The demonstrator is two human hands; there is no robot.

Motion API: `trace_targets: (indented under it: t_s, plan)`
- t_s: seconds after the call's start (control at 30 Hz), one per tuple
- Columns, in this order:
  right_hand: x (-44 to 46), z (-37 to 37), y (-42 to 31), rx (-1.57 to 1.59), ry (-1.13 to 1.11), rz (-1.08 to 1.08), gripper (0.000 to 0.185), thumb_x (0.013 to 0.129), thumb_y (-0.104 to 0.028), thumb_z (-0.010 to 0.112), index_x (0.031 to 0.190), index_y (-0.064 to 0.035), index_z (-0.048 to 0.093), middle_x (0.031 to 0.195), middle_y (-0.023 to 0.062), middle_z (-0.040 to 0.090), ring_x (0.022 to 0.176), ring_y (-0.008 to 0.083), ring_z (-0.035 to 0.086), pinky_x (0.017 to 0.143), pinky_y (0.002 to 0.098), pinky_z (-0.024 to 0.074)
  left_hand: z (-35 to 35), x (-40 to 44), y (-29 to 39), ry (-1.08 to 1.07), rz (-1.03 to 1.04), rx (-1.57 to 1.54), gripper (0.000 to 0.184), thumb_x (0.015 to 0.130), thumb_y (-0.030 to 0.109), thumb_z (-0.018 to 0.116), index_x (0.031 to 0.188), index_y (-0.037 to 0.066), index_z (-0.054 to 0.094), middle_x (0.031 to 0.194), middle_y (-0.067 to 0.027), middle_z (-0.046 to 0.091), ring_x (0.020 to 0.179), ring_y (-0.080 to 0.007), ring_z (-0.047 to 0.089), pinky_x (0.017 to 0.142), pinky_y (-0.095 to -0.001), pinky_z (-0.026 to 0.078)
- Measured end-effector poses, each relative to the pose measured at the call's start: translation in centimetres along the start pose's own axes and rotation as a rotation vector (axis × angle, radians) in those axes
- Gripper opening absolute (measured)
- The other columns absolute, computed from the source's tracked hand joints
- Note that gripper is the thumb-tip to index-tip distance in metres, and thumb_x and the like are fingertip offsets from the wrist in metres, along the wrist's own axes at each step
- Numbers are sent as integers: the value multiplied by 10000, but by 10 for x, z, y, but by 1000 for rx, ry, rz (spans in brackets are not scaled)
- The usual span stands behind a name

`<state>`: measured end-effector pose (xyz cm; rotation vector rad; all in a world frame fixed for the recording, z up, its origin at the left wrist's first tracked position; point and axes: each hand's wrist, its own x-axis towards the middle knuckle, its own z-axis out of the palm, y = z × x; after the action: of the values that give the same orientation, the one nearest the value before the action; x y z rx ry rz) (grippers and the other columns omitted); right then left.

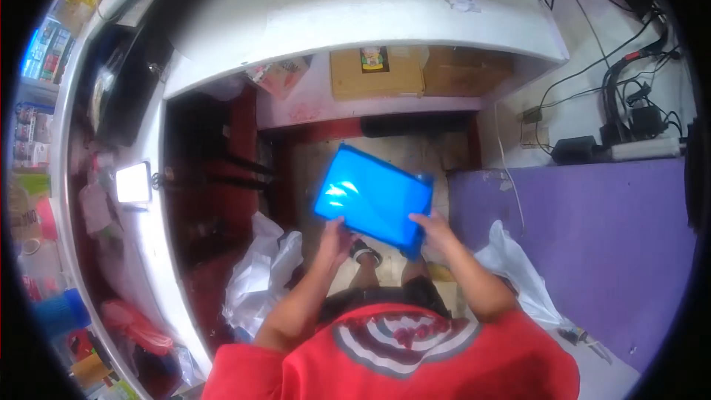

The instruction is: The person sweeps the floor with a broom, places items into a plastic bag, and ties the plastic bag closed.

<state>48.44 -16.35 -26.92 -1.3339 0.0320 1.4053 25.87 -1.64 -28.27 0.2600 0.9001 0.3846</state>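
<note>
- Glossy, smooth and plastic-looking on the blue package (378, 204), with bright white glare.
- Soft, matt cloth on the red shirt (474, 363).
- Thin, crinkled plastic with a pale sheen on the left white bag (263, 274); much the same on the right white bag (511, 267).
- Matt brown cardboard on the box (376, 81) under the counter.
- Smooth, painted-looking, with a soft sheen on the white counter (333, 0).
- Flat, matt paint, by its look, on the purple panel (585, 252).
- Hard plastic, apparently, on the black adapter (574, 150) and the white power strip (644, 150).
- Thin, wrinkled plastic on the red bag (137, 326).
</note>
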Motion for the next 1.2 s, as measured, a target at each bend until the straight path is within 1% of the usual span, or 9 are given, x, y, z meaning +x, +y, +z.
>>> trace_targets:
  t_s: [0.17,0.3,0.53,0.67,0.77,0.83,0.97,1.07,1.2]
  plan:
    - [61,-1,53,172,-40,195,531,797,-123,698,1255,-5,458,1166,152,574,1067,302,560,933,433,467,-29,33,0,159,80,171,645,817,318,659,1332,119,325,1254,-80,463,1154,-289,492,957,-500,412]
    - [105,-19,60,363,11,228,575,774,-83,707,1278,-8,439,1211,157,552,1102,322,541,965,448,445,-46,76,-11,205,-24,333,697,845,347,638,1392,119,271,1253,-85,475,1145,-260,504,947,-458,425]
    - [215,-43,73,574,230,-19,578,749,-38,714,1272,-44,470,1218,111,561,1125,301,525,995,445,408,-67,35,-62,99,-86,649,715,899,349,579,1454,91,210,1289,-116,512,1134,-218,531,944,-392,435]
    - [288,-39,43,757,181,-204,535,780,-53,692,1269,-59,476,1200,81,565,1106,261,529,985,422,416,-86,-23,-72,267,-249,434,646,902,256,572,1437,94,246,1289,-116,516,1132,-224,535,938,-403,435]
    - [342,-12,12,595,121,-472,418,832,-96,649,1228,-75,517,1184,63,573,1096,237,533,975,401,422,-114,-51,-80,361,-245,397,654,885,241,599,1428,94,264,1295,-112,515,1122,-223,545,933,-396,429]
    - [370,15,-15,692,110,-437,370,856,-128,628,1211,-84,532,1177,65,576,1097,234,532,965,394,429,-124,-62,-77,412,-227,399,640,887,241,597,1420,85,279,1267,-106,526,1100,-209,548,914,-371,435]
    - [433,19,-10,789,288,-354,285,905,-226,569,1154,-89,553,1115,55,606,997,195,583,779,344,516,-130,-67,-77,505,-181,424,618,888,240,598,1404,66,307,1211,-94,548,1057,-179,554,882,-318,443]
    - [459,-1,-7,344,399,-328,305,907,-340,549,1091,-98,565,997,61,646,773,144,624,508,281,479,-129,-69,-74,522,-157,445,626,884,237,605,1406,65,306,1212,-96,549,1058,-175,555,890,-312,437]
    - [453,-41,-19,-80,104,-162,363,873,-410,586,1071,-107,560,789,48,662,553,112,581,385,245,363,-120,-65,-80,462,-139,472,647,878,242,622,1416,88,298,1234,-85,550,1063,-172,550,905,-334,427]
